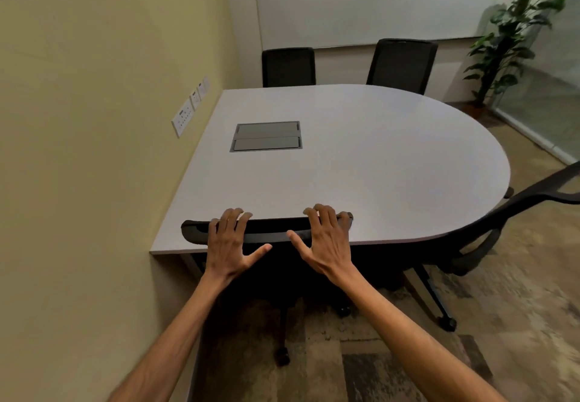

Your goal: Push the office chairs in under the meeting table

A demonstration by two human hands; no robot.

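Note:
A grey meeting table (376, 157) with a rounded right end stands against the left wall. A black office chair (273, 232) sits at its near edge, its backrest top over the table's rim and its seat hidden below. My left hand (230, 241) and my right hand (326, 238) rest on that backrest top, fingers curled over it, thumbs spread. Two more black chairs (288, 67) (403, 64) stand at the far side, backs showing above the tabletop. Another black chair (489, 235) stands angled at the table's right end, seat outside the edge.
A grey cable hatch (266, 136) is set into the tabletop. Wall sockets (183, 117) line the beige wall on the left. A potted plant (514, 31) stands in the far right corner by a glass partition. Patterned carpet covers the floor.

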